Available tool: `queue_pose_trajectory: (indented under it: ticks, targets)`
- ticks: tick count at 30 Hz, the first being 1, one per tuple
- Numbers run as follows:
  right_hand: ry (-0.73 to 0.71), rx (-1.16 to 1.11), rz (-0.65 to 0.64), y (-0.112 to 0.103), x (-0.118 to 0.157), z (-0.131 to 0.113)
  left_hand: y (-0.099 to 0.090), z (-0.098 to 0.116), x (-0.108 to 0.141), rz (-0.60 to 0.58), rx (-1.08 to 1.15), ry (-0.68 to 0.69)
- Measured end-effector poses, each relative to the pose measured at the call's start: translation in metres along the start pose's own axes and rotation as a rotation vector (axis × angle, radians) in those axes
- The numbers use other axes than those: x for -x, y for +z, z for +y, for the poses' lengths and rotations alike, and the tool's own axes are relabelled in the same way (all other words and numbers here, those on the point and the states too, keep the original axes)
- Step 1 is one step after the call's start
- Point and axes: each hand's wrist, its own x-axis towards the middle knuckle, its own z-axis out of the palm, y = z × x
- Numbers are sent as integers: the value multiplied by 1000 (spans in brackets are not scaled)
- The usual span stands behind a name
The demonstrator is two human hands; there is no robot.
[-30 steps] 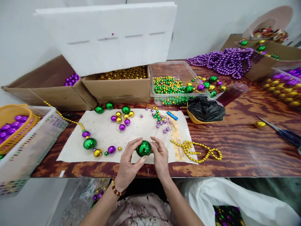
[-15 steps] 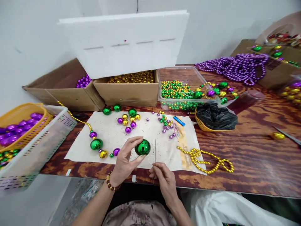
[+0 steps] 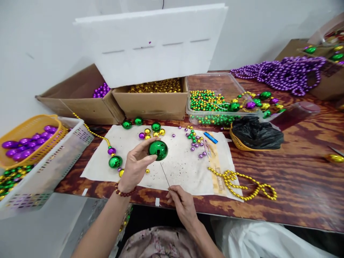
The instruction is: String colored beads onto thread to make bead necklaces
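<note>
My left hand [image 3: 137,163] grips a large shiny green ball [image 3: 158,150] between thumb and fingers, above the white cloth [image 3: 177,175]. Lower and to the right, my right hand [image 3: 181,202] pinches a long thin needle [image 3: 165,175], whose upper end points at the underside of the ball. Whether the tip touches the ball I cannot tell. On the cloth's left lies a strand with a green ball [image 3: 115,162], a purple ball [image 3: 111,151] and small gold beads; my left hand and wrist hide part of it.
Loose small beads [image 3: 192,136], a blue strip [image 3: 210,137] and a gold bead string [image 3: 233,182] lie on the cloth. Behind stand cardboard boxes [image 3: 150,104] and a clear bin [image 3: 215,107]. Baskets [image 3: 67,150] are at left, a bag-lined basket [image 3: 238,143] at right.
My left hand has lifted the green ball up and slightly left. The needle in my right hand has gone from upright to leaning left, toward the ball. The camera view has shifted slightly.
</note>
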Motion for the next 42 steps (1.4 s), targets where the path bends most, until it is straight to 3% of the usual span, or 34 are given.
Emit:
queue_pose_trajectory:
  ticks: [24,37,42]
  targets:
    - [15,-113,17,6,-5,-6,10,-1,15,-45,-11,1]
    - [-184,-66,80,11,-24,-22,16,-2,27,-141,-49,64]
    - [-207,-35,83,12,-24,-21,13,-2,28,-128,-34,64]
